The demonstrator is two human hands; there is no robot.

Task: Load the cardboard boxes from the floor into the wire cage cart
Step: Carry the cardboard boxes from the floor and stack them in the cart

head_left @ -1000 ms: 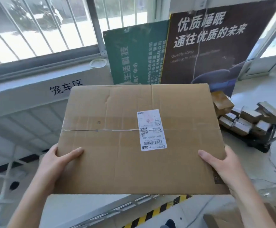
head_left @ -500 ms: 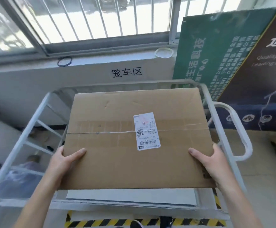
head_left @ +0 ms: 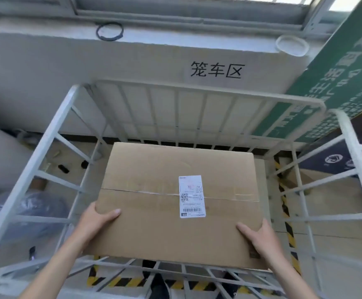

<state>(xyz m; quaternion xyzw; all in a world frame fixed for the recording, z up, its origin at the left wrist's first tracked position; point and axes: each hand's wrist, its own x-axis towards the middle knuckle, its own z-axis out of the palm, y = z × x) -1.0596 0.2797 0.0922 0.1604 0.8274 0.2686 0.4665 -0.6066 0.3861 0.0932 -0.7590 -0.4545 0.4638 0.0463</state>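
A large flat cardboard box (head_left: 154, 201) with a white shipping label sits low inside the white wire cage cart (head_left: 197, 91), between its four barred sides. My left hand (head_left: 95, 219) grips the box's near left corner, thumb on top. My right hand (head_left: 259, 238) grips the near right corner the same way. Whether the box rests on the cart's floor or hangs just above it, I cannot tell. The cart's floor is mostly hidden under the box.
A grey wall with black characters stands behind the cart. A green signboard (head_left: 335, 83) leans at the right. Yellow-black hazard tape (head_left: 288, 225) marks the floor. A plastic-wrapped bundle (head_left: 31, 214) lies left of the cart.
The box went from chest height above the cart's rim down into the cage. My view tilted downward and closer. Both hands kept the same grip.
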